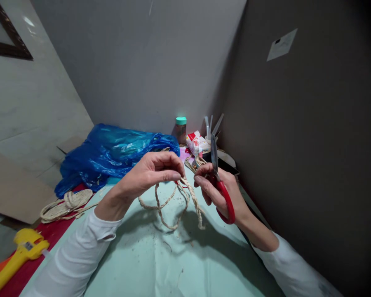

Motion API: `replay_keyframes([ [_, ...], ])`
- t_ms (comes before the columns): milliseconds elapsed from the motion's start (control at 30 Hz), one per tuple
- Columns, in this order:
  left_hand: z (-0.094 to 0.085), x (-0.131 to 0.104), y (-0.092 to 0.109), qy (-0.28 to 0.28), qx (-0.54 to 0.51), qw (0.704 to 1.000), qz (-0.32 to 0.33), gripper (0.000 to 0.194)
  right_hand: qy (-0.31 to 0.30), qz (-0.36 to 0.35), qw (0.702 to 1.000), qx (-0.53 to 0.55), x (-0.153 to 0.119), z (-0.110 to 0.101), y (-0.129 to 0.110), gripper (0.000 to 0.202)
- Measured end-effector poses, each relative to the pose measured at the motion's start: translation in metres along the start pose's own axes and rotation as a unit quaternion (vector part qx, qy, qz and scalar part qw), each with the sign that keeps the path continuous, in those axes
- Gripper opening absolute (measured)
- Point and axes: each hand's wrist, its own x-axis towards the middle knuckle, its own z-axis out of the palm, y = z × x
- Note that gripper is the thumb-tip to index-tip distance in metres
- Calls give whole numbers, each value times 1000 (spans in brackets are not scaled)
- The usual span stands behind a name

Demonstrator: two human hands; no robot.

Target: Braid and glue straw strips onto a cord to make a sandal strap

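Note:
My left hand point(160, 170) pinches a braided, straw-coloured cord point(193, 196) between thumb and fingers. From that pinch one end hangs down to the right, while the rest loops below over the table. A bit of red shows at the fingertips. In my right hand point(221, 189) is a pair of red-handled scissors point(225, 202), blades pointing up and away from the cord. The right thumb and forefinger are close together beside the cord; I cannot make out anything between them.
A blue plastic bag point(111, 150) lies at the back left, with a coil of braided cord point(69, 202) before it. A yellow glue gun point(21, 251) rests at the left edge. Behind my hands stand a green-lidded jar point(181, 128) and a red-and-white packet point(196, 142). Grey walls close in behind and right.

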Motion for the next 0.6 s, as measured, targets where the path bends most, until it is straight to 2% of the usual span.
replay_keyframes([
  [200,-5,-1,6,30,62,997,31,10,-100,74,980,156,-2,0,-9,19],
  [300,-8,0,6,39,124,989,71,13,-127,87,972,175,-3,-1,-11,18],
  [467,-10,1,3,41,173,979,100,17,-138,75,976,153,-4,-2,-14,18],
  [600,-10,2,2,27,225,970,91,15,-108,75,983,129,-3,0,-15,14],
])
